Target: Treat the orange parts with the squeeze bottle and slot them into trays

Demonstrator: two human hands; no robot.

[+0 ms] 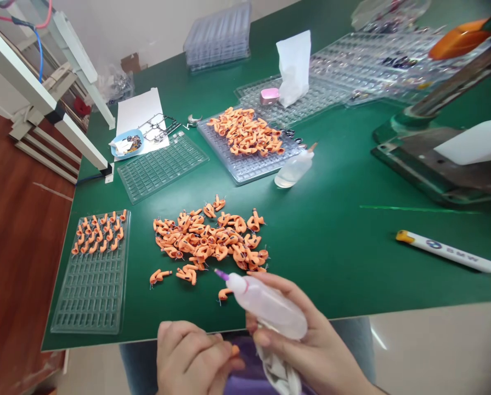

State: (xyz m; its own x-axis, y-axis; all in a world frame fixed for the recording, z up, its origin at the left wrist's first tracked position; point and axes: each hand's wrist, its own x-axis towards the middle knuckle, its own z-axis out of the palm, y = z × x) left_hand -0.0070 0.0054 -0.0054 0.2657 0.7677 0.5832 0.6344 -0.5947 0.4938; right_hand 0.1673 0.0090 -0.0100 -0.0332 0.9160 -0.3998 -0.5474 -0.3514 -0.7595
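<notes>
While the left hand [196, 359] is closed on one orange piece [236, 350] just off the table [323, 241]'s near edge, the right hand [323, 340] is clamped on a squeeze bottle [270, 307], a white cloth [276, 367] bunched beneath it. We note the purple nozzle [221, 275] aimed away, apart from the held piece. We judge the step in hand to be work with the bottle on a single piece; the next move appears to call for a firm pinch, a steady nozzle and a light squeeze. No drop is visible to us.

Counting from the left edge, we find one tray [91, 291] at the near left corner, with about twenty pieces in its far rows; one blue dish [124, 135] by the left edge; one further tray [163, 167] beside it; one loose heap [206, 241] at mid-table, overlapped beyond counting; a second heap [249, 131], likewise uncountable, on stacked trays [245, 174]; a second bottle [292, 171], tilted, beside their near right corner; one green strip [413, 208]; one marker [446, 252] between that strip and the near edge; and one metal stand [442, 170] toward the right edge
</notes>
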